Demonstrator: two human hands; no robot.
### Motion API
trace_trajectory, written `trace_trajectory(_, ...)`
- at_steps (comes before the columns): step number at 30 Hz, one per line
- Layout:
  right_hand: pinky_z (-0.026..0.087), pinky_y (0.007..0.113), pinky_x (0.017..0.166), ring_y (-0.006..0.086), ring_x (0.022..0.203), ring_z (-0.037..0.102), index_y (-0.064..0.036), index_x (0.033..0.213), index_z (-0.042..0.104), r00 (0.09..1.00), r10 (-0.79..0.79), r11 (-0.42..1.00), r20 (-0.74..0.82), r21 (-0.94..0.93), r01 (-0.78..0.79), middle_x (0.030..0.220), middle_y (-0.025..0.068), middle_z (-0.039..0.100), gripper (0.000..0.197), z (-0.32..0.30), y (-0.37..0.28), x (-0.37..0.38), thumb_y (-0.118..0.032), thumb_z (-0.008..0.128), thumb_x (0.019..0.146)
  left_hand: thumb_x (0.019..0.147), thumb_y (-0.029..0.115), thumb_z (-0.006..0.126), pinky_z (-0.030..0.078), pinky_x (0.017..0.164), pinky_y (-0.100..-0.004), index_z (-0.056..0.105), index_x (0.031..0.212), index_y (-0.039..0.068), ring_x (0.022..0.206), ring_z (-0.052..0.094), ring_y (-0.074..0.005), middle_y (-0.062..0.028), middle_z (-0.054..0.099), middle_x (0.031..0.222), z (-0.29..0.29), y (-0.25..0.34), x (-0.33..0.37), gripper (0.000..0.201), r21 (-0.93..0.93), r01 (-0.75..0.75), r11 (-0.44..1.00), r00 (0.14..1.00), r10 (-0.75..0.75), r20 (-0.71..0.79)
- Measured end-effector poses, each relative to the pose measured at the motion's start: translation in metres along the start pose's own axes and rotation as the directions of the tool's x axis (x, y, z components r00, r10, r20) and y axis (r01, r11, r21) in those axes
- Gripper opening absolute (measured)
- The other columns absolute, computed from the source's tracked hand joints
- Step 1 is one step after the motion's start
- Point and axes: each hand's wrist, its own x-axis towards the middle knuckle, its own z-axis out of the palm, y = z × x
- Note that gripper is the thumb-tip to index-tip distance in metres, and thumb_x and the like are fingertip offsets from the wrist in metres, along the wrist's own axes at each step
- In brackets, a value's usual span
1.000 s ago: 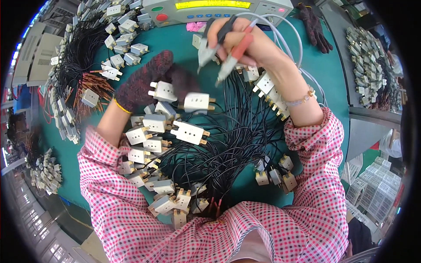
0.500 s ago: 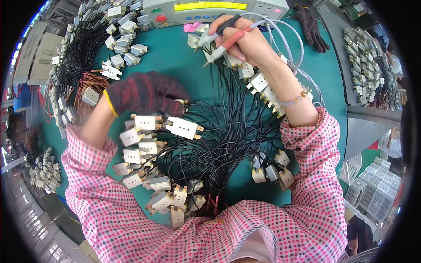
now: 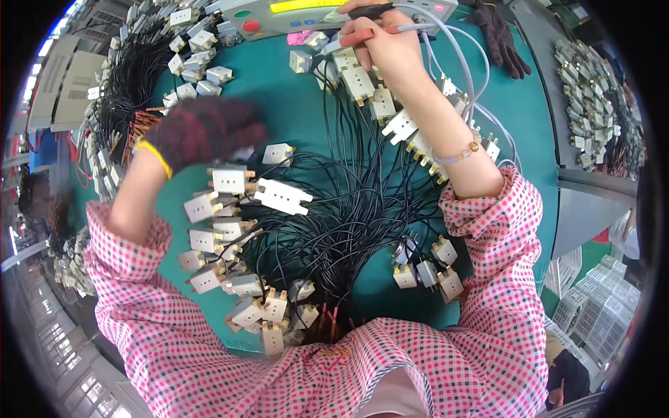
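Observation:
My left hand [image 3: 205,132], in a dark red-and-black knitted glove, hovers over the left part of the green mat, blurred by motion. Its fingers are smeared, and a pale bit shows under them. Just right of it lies a white connector block [image 3: 279,155] with brass prongs on a black wire. Closer to me, a larger white block [image 3: 282,196] rests on the black wires [image 3: 341,237]. My bare right hand [image 3: 390,45] is closed around a red-handled test probe [image 3: 357,38] and a black-handled probe [image 3: 369,10], above white blocks [image 3: 358,83] at the far middle.
A tester [image 3: 286,21] with a yellow display and red and green buttons stands at the mat's far edge. Grey leads [image 3: 474,70] loop from it past my right arm. A dark glove [image 3: 502,42] lies far right. Bundles of wired blocks [image 3: 202,59] fill the far left.
My left hand has moved left, away from a white block that now shows uncovered beside it. My right hand has moved farther away with the probes, toward the tester.

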Motion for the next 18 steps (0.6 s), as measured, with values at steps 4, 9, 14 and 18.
trace_trajectory(4, 0.03, 0.023, 0.034, 0.0093, 0.037, 0.043, -0.0023, 0.093, 0.058, 1.0, -0.021, 0.999, 0.021, 0.043, 0.02, 0.069, 0.0134, 0.063, 0.02, 0.0, 0.001, -0.001, 0.001, 0.051, 0.075, 0.082, 0.028, 0.061, 0.049, 0.08, -0.0353, 0.054, 0.118, 0.011, 0.095, 0.061, -0.0264, -0.0114, 0.059, 0.112, 0.018, -0.025, 0.07, 0.04, 0.174, -0.04, 0.984, 0.882, 0.116, -0.456)
trace_trajectory(9, 0.029, 0.023, 0.034, 0.0095, 0.035, 0.042, -0.0012, 0.09, 0.059, 0.997, -0.059, 0.998, -0.04, 0.02, 0.06, 0.069, 0.0141, 0.063, 0.018, 0.001, 0.0, -0.004, 0.001, 0.051, 0.074, 0.081, 0.019, 0.063, 0.045, 0.084, -0.0284, 0.047, 0.124, 0.012, 0.095, 0.056, -0.0158, -0.0077, 0.057, 0.107, 0.048, -0.046, 0.084, 0.047, -0.329, -0.023, 0.944, 0.919, -0.11, -0.379)
trace_trajectory(14, 0.034, 0.021, 0.036, 0.0099, 0.04, 0.045, -0.0001, 0.096, 0.057, 0.996, 0.085, 0.996, 0.016, -0.001, -0.085, 0.076, 0.0114, 0.061, 0.021, 0.001, -0.006, -0.004, 0.001, 0.045, 0.079, 0.083, 0.025, 0.061, 0.042, 0.091, -0.0322, 0.044, 0.124, 0.002, 0.103, 0.052, -0.0182, -0.0084, 0.054, 0.111, 0.056, -0.043, 0.031, 0.05, -0.926, -0.344, 0.153, 0.908, -0.199, -0.37)
trace_trajectory(18, 0.037, 0.02, 0.037, 0.0109, 0.042, 0.046, 0.0014, 0.097, 0.055, 0.98, 0.09, 0.986, 0.177, 0.125, -0.113, 0.074, 0.0094, 0.058, 0.02, 0.003, -0.017, -0.01, 0.002, 0.042, 0.082, 0.085, 0.023, 0.061, 0.043, 0.096, -0.0359, 0.045, 0.122, 0.003, 0.108, 0.054, -0.0223, -0.0105, 0.054, 0.117, 0.05, -0.009, 0.032, 0.045, -0.8, -0.498, -0.335, 0.864, -0.27, -0.425)
